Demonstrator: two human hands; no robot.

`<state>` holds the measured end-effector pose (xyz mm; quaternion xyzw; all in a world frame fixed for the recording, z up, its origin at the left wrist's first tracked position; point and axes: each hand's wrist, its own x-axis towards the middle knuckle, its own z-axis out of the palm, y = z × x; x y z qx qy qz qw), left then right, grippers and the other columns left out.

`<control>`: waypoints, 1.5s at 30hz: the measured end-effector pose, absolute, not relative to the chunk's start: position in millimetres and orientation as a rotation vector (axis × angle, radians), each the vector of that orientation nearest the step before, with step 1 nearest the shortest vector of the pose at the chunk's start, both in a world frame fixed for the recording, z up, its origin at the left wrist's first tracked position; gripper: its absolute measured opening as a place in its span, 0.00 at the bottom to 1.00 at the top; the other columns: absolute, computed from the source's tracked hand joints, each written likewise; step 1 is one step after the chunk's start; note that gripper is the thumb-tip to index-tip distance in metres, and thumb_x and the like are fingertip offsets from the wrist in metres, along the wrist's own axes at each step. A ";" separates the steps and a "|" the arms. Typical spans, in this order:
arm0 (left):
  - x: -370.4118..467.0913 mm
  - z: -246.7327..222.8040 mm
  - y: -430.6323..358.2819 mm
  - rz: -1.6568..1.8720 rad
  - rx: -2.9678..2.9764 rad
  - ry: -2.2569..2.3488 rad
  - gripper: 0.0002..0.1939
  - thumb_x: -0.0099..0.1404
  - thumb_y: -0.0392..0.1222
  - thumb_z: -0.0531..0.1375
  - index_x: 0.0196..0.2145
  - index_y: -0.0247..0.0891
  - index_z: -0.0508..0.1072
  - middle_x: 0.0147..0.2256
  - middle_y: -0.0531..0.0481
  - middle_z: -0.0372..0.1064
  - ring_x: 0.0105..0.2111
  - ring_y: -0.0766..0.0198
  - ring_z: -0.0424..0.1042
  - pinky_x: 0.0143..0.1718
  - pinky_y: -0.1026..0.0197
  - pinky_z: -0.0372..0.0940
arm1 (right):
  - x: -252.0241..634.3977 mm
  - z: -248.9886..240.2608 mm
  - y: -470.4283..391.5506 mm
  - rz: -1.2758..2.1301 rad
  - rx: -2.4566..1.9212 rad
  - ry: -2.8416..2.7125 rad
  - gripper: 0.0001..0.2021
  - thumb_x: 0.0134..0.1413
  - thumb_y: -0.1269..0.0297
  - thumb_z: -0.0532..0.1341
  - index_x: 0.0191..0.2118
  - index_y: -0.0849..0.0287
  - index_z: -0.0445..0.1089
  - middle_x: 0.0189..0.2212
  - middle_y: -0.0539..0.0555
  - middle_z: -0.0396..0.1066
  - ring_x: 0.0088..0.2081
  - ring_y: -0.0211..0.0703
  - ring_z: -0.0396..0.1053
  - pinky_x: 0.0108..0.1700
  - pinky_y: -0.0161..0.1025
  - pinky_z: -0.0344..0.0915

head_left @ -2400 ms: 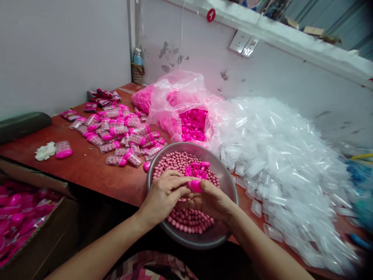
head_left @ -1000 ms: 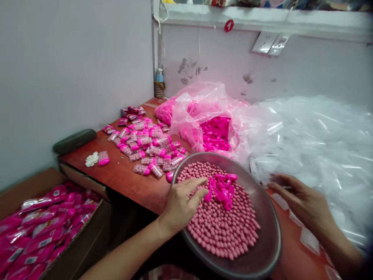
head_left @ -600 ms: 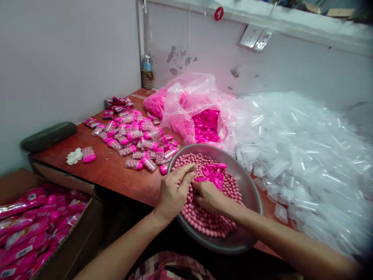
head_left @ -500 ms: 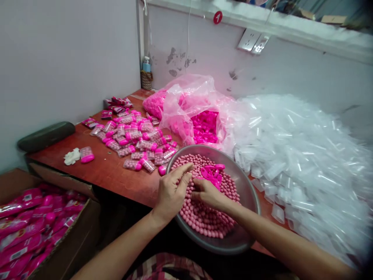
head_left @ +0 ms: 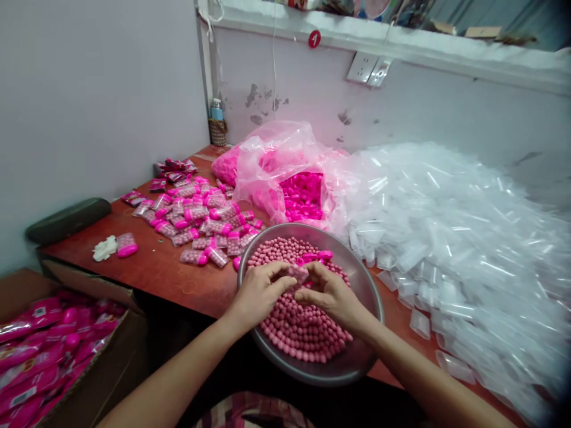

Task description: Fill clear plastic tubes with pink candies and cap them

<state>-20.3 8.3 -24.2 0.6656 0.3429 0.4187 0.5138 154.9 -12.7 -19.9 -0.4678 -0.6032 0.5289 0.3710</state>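
Over the metal bowl (head_left: 372, 309) of pink beads (head_left: 307, 333), my left hand (head_left: 261, 294) grips a small clear container (head_left: 298, 273) with pink beads in it, between thumb and fingers. On the container's right side, my right hand (head_left: 332, 294) has its fingertips at the end, thumb and index finger curved around it. Whether a cap is on that end is hidden by the fingers. Loose bright pink caps (head_left: 316, 257) lie on the beads just behind my right hand.
Filled containers with pink caps (head_left: 216, 227) cover the table (head_left: 151, 267) at left. Behind the bowl lies an open bag (head_left: 276, 154) of pink caps. Clear empty containers (head_left: 446, 238) are heaped at right. A carton (head_left: 116, 356) of pink packs stands lower left.
The view has shifted slightly. The container now shows between my hands, and my right hand has risen out from the beads to its right end.
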 end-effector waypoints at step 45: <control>-13.8 -25.0 16.5 1.019 0.970 0.681 0.12 0.54 0.39 0.63 0.37 0.34 0.74 0.34 0.49 0.73 0.34 0.65 0.71 0.36 0.64 0.68 | 152.8 -20.0 51.9 0.022 -2.199 -2.468 0.13 0.53 0.61 0.56 0.32 0.64 0.73 0.32 0.65 0.74 0.34 0.54 0.72 0.34 0.42 0.64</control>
